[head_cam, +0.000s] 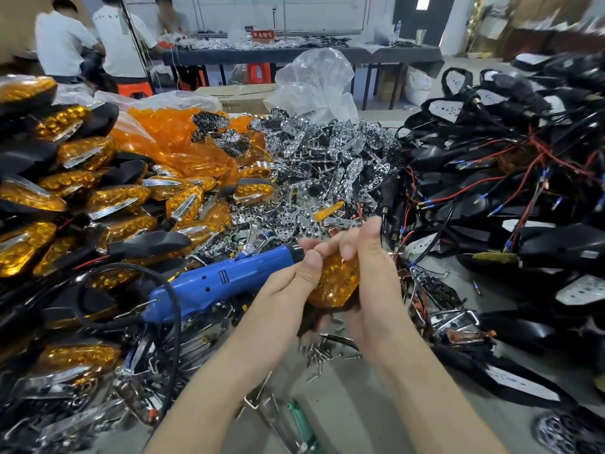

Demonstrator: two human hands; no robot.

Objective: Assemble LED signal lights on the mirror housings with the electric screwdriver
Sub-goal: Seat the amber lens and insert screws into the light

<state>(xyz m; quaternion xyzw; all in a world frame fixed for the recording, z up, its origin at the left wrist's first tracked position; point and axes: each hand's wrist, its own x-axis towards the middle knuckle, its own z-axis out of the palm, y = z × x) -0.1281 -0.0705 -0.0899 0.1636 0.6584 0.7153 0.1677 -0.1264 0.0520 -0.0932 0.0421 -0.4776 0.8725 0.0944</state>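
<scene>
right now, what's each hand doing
Left hand: gripping the amber signal light, thumb on its lens.
Right hand: gripping the same light from the other side.

Person's arms, one pair, viewed from above. Left forearm (226, 371): was bare along its whole visible length, running in from 7 o'clock. Right forearm (438, 391): likewise bare, running in from 5 o'clock. Left hand (294, 286): bare; its thumbnail (311, 261) was short, rounded and plain. Right hand (376, 276): bare; a short, plain fingernail showed beside its thumb. Both wrists were uncovered; the limbs were slender.
</scene>
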